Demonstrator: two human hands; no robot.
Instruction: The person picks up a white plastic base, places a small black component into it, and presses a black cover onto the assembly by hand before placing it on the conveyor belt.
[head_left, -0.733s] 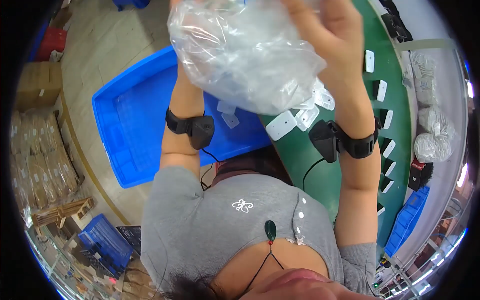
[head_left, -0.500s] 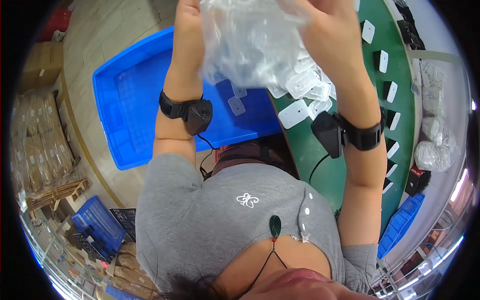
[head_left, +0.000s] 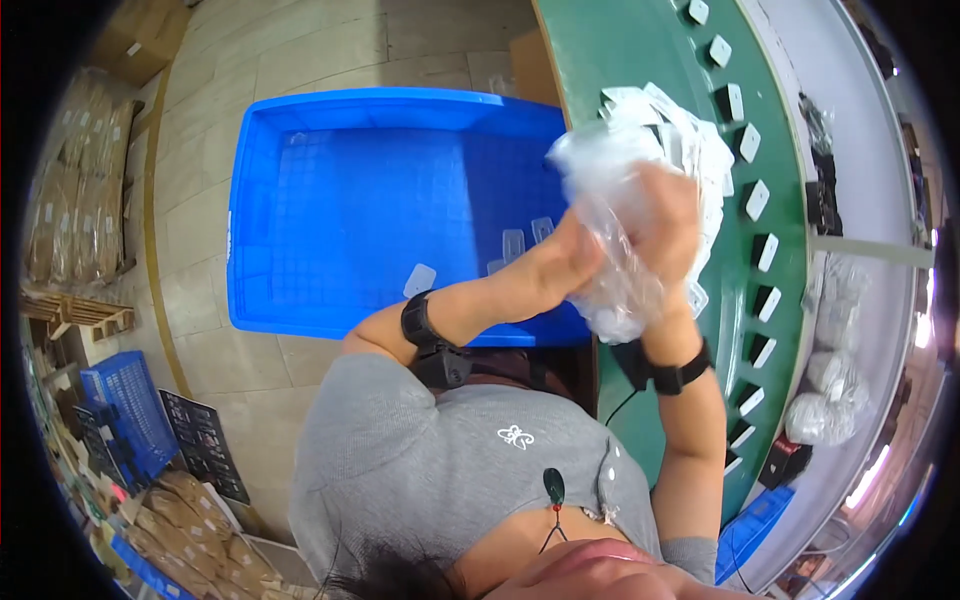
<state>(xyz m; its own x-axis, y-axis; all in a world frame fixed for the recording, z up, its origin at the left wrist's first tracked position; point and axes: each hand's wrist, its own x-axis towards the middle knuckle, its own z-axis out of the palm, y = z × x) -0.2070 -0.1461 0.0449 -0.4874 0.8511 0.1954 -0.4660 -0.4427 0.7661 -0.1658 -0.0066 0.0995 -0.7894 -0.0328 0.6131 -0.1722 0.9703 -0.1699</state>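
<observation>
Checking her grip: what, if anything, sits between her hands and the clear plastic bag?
Nothing visible: the left hand and right hand both clutch the crumpled clear plastic bag directly, above the green conveyor belt.

It was a factory packing floor. A green conveyor belt (head_left: 640,60) carried a spaced row of small white flat parts (head_left: 757,200) past the worker's station, a large blue plastic crate (head_left: 340,200) stood beside it, bagged stock (head_left: 818,418) lay along the line, and cartons (head_left: 75,190) and wooden pallets (head_left: 75,312) lined the tiled floor (head_left: 290,45).
</observation>
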